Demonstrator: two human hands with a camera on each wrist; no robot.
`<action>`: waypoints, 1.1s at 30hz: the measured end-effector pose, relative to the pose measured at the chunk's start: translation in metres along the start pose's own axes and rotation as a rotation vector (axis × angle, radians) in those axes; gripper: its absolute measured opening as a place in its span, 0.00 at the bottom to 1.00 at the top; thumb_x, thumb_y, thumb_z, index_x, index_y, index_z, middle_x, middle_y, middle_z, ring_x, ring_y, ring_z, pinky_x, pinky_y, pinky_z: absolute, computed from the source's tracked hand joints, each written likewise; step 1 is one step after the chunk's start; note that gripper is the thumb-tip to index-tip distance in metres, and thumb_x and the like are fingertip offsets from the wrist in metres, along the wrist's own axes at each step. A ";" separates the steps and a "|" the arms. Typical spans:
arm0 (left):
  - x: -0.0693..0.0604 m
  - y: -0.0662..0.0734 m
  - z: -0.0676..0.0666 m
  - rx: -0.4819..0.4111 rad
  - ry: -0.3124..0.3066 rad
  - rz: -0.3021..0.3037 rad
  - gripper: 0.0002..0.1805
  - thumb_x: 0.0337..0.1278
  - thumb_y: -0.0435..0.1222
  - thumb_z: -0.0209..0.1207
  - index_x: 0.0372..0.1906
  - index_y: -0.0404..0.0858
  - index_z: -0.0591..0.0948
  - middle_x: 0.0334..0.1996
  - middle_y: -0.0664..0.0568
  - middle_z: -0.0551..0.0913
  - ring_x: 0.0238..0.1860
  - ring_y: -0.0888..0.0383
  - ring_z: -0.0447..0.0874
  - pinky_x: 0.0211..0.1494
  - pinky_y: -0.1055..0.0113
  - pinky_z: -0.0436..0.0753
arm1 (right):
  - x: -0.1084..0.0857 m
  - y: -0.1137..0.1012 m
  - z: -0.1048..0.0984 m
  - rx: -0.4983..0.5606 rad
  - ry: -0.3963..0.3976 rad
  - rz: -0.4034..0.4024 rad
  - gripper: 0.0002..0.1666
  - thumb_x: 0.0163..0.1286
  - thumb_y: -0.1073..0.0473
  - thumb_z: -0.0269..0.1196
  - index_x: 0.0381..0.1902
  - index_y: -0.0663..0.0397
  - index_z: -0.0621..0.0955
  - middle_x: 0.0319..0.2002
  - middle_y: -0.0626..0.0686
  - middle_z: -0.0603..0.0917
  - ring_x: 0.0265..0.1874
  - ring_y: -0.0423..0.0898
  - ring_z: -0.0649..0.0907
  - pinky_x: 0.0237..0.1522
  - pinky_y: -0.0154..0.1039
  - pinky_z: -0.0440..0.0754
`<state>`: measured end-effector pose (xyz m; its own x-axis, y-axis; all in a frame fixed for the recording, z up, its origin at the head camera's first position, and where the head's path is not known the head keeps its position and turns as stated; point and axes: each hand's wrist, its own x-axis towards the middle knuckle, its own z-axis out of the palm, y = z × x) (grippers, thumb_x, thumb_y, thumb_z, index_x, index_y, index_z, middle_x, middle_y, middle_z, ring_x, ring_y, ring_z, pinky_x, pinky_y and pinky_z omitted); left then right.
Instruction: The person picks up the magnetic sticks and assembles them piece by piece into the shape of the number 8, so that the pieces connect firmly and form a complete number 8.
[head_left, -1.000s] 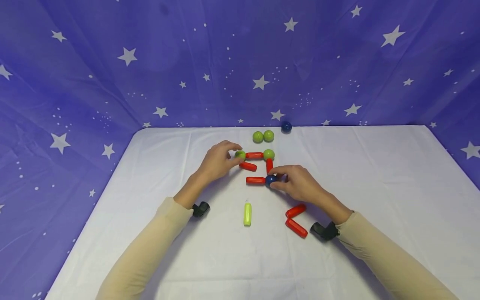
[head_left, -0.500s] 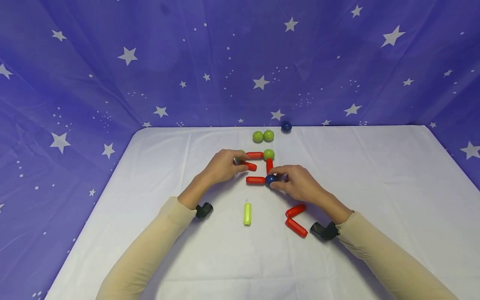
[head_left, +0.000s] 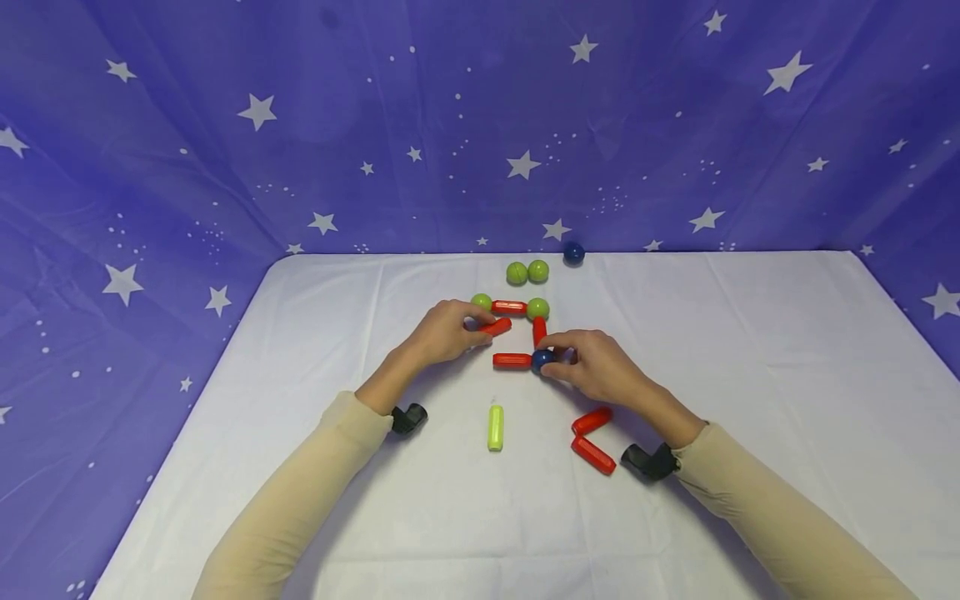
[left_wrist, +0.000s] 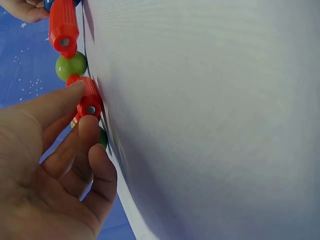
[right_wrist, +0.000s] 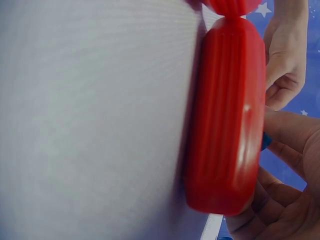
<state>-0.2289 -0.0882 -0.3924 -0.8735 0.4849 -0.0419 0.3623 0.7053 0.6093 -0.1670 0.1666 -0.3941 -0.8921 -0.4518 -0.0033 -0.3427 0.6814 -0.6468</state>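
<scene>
White-clothed worktop (head_left: 360, 517), starry purple backdrop (head_left: 480, 125), and two hands busy around mid-frame. Left hand (head_left: 442, 332) has a short red rod (head_left: 497, 327) pinched between thumb and fingers, just left of centre. Right hand (head_left: 596, 365) is pinching a blue ball (head_left: 542, 361) a bit lower and to the right, so both grips are occupied.

That blue ball has one red stick (head_left: 512, 361) running left and a second red stick (head_left: 539, 332) going up to a green ball (head_left: 537, 309). From there a top red stick (head_left: 510, 307) heads left to a corner green ball (head_left: 482, 302).

Now the murky bits: left fingers cover the pinched rod's left end, so I can't tell if it touches that corner ball, which is partly covered too. In the left wrist view most of it sits behind the fingers. Right wrist view is mostly one huge red piece (right_wrist: 225, 120), no clue which one, and the right hand gets chopped off by the right edge, with just a sliver of blue peeking out. Beige sleeves (head_left: 292, 500) run out of frame at the bottom.
</scene>
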 end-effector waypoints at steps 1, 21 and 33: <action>0.000 0.000 0.000 0.003 0.000 -0.002 0.16 0.58 0.38 0.69 0.51 0.41 0.86 0.47 0.53 0.85 0.47 0.55 0.78 0.53 0.59 0.74 | 0.000 0.000 0.000 0.000 0.001 -0.001 0.20 0.63 0.61 0.71 0.54 0.53 0.84 0.37 0.48 0.84 0.32 0.46 0.79 0.34 0.39 0.79; 0.001 -0.004 0.002 -0.038 0.006 -0.039 0.17 0.58 0.38 0.69 0.51 0.37 0.86 0.41 0.51 0.86 0.40 0.55 0.77 0.45 0.62 0.75 | -0.001 0.000 0.002 0.012 0.001 0.016 0.20 0.63 0.61 0.71 0.53 0.53 0.84 0.37 0.48 0.84 0.33 0.47 0.79 0.33 0.39 0.79; -0.014 -0.006 -0.001 -0.275 0.046 -0.212 0.15 0.63 0.38 0.64 0.51 0.35 0.86 0.41 0.46 0.85 0.22 0.57 0.77 0.27 0.68 0.75 | -0.001 -0.002 0.000 0.009 0.005 0.023 0.20 0.62 0.61 0.71 0.54 0.52 0.84 0.36 0.48 0.84 0.33 0.46 0.79 0.34 0.39 0.79</action>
<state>-0.2193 -0.0992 -0.3950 -0.9360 0.3145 -0.1582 0.0759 0.6191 0.7816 -0.1649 0.1655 -0.3929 -0.9013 -0.4331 -0.0143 -0.3193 0.6861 -0.6537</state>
